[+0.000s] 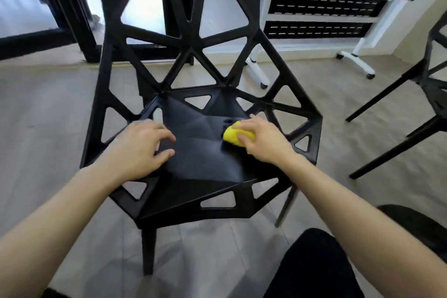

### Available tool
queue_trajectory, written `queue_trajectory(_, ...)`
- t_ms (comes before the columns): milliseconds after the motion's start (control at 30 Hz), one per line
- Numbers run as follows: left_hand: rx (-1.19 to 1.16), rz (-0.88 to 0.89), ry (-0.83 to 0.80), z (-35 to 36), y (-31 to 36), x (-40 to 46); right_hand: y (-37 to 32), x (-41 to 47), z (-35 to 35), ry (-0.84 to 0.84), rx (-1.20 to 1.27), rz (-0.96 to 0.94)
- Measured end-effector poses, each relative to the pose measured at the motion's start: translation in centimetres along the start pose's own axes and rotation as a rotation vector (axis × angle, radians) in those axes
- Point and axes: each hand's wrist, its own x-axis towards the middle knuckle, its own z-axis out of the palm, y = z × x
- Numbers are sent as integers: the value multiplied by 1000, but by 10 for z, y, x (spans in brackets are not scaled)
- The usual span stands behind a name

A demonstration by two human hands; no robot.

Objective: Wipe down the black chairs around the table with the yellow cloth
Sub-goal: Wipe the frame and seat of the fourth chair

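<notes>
A black chair [198,152] with triangular cut-outs stands right in front of me, its back pointing away. My right hand [263,139] grips a bunched yellow cloth [233,135] and presses it onto the right side of the seat. My left hand [140,146] rests on the seat's left edge with its fingers loosely curled and nothing in it.
A second black chair [416,104] stands at the right edge. A white table on castors [358,60] with black slotted panels stands behind to the right. A dark door frame [72,26] rises at the back left. My dark-trousered leg [314,266] is at the bottom right.
</notes>
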Motion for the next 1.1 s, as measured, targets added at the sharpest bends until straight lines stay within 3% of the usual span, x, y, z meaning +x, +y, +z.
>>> queue_trajectory(67, 130, -54, 291, -3, -22, -27, 18, 38, 6, 34, -50, 200)
queue_trajectory(100, 147, -128, 406, -3, -31, -37, 14, 48, 17, 11, -55, 215)
queue_trajectory(233, -274, -605, 467, 5, -35, -44, -78, 13, 49, -154, 29, -99)
queue_trajectory(333, -314, -562, 515, 5, -36, -38, -118, -14, 42, -286, 187, -340)
queue_trajectory(433, -355, -528, 517, 2, -40, -32, -99, -7, 31, -380, 246, -407)
queue_trajectory(500, -341, -520, 493, 7, -42, -23, -54, 29, 23, -274, 177, -254)
queue_trajectory(600, -384, -520, 515, 11, -44, -9, 7, 74, 10, -14, -7, 191)
queue_trajectory(633, -406, -524, 526, 12, -46, -6, 7, 77, 16, 2, -50, 228)
queue_trajectory(833, -449, -537, 560, 19, -56, 7, -107, 19, 58, -238, 196, -318)
queue_trajectory(900, -448, -538, 556, 19, -57, 6, -112, 13, 51, -320, 295, -364)
queue_trajectory(1033, -412, -558, 527, 18, -58, 5, -76, 47, 18, -578, 580, -73)
queue_trajectory(1100, -396, -552, 522, 17, -57, 4, -51, 76, 12, -374, 461, 98)
